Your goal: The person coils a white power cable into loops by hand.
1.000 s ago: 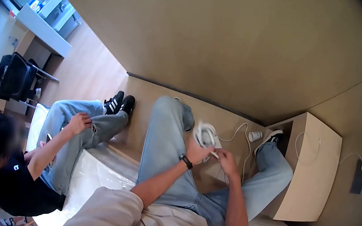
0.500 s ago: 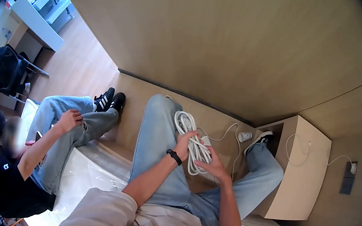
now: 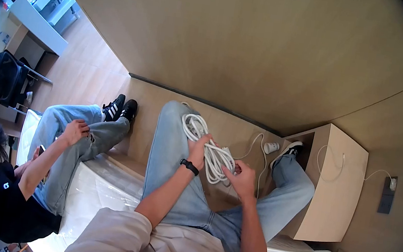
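Note:
A bundle of looped white cable [image 3: 213, 166] rests between my thighs, above the floor. My left hand [image 3: 197, 151], with a black band at the wrist, is closed around the bundle's middle; some loops stick out past it over my left knee. At the bundle's right side, my right hand [image 3: 242, 178] has its fingers bent and pressed against the cable. A white block [image 3: 226, 151], partly covered by loops and fingers, sits between the hands. From there a thin cable runs off toward the floor near my right foot.
A white cylindrical object [image 3: 271, 147] lies on the floor by my right shoe. To the right stands a wooden cabinet [image 3: 332, 196], with a cable leading to a wall socket [image 3: 386, 198]. Another person [image 3: 22, 193] sits at left on the plastic-covered mattress [image 3: 98, 199]. A wooden panel rises ahead.
The cable bundle and both hands have shifted slightly left and up. My right hand's fingers have curled in more at the bundle's right edge.

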Demonstrator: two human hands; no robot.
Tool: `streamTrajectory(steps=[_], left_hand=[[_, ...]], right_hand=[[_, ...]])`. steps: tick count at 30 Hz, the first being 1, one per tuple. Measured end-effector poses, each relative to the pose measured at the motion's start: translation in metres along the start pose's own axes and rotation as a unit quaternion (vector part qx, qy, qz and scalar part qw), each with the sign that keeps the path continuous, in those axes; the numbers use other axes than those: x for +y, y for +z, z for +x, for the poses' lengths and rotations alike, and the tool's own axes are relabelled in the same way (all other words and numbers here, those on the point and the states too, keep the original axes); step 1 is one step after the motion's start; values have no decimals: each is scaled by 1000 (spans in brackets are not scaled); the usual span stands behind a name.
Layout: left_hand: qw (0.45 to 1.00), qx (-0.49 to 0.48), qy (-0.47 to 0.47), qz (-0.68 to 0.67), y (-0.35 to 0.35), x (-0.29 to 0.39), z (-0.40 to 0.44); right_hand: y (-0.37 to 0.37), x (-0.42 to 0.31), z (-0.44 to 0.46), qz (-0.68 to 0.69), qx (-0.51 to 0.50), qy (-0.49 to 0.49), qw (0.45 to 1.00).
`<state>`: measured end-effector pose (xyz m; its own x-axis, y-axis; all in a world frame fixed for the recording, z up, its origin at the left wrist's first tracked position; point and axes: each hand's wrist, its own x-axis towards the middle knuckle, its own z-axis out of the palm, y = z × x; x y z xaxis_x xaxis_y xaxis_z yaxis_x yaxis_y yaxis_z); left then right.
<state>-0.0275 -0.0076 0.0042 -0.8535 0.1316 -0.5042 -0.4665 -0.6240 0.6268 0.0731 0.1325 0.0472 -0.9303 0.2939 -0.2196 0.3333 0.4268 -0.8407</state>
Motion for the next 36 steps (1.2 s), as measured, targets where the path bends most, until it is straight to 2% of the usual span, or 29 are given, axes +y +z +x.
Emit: streamTrajectory(steps=[2, 6, 8, 10, 12, 14, 18, 20, 24, 26, 28, 30, 32, 35, 36], left_hand=[[1000, 7, -6, -2, -5, -4, 6], [1000, 7, -29, -2, -7, -2, 8], [999, 2, -39, -9, -8, -1, 10], [999, -3, -49, -16, -11, -2, 12], [992, -17, -115, -51, -11, 0, 13], [989, -21, -125, -75, -5, 5, 6], [983, -32, -144, -110, -4, 9, 4], [981, -47, -151, -116, -10, 6, 9], [976, -59, -153, -142, -10, 4, 10], [983, -37, -136, -113, -8, 1, 11], [988, 3, -121, -91, -8, -3, 10], [987, -3, -128, -100, -9, -2, 11], [985, -11, -137, -108, -9, -1, 10], [983, -35, -129, -128, -8, 3, 8], [971, -63, -150, -178, -7, 7, 7]], right_hand=[[6, 14, 2, 23, 16, -49, 998], [3, 6, -5, 3, 19, -37, 999], [1, 2, -7, 109, 12, -5, 994], [1, 6, -10, 118, 10, 4, 993], [0, 12, -12, 127, 7, 12, 992], [-1, 18, -14, 239, -23, 28, 970], [-7, 25, -16, 298, -68, -1, 952], [-12, 22, -16, 350, -135, -26, 926], [-15, 13, -21, 371, -124, 12, 920], [-18, 13, -22, 384, -109, 16, 917], [-21, 17, -25, 346, -129, 2, 929], [-21, 21, -26, 308, -146, -12, 940], [-20, 23, -28, 186, -179, -17, 966], [-15, 27, -27, 133, -136, 3, 982], [-14, 30, -27, 134, -134, 4, 982]])
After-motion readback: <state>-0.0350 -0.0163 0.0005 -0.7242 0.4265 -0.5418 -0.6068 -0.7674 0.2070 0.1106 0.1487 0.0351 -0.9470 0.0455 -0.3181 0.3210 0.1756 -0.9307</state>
